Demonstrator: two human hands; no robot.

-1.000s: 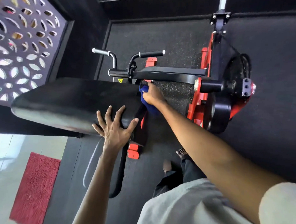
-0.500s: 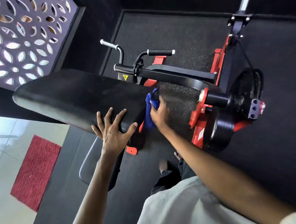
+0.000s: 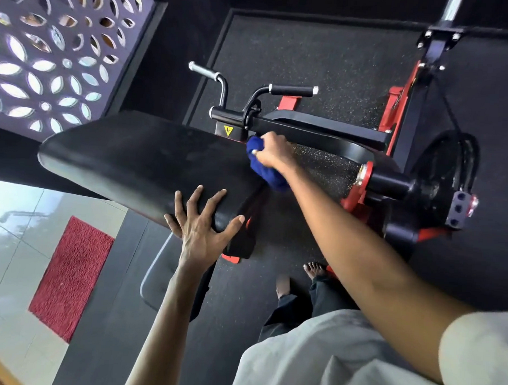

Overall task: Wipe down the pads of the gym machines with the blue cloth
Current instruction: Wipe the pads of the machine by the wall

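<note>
A long black pad (image 3: 136, 162) of a red-and-black gym machine slants across the middle of the view. My right hand (image 3: 274, 153) is shut on a bunched blue cloth (image 3: 263, 166) and presses it against the pad's right end, just below the black handle bar. My left hand (image 3: 201, 222) lies flat with fingers spread on the pad's near edge, holding nothing. A second lower pad (image 3: 166, 279) shows partly under my left forearm.
The machine's red frame (image 3: 362, 180) and black weight plates (image 3: 447, 179) stand to the right. Two handles (image 3: 293, 90) stick up behind the pad. A red mat (image 3: 71, 277) lies on pale tiles at the left. A perforated screen (image 3: 48, 52) fills the upper left. My bare feet (image 3: 313, 269) stand on black rubber flooring.
My right hand with the blue cloth went down the pad's right end and has come back up towards the handle bar. My left hand has stayed on the pad's near edge.
</note>
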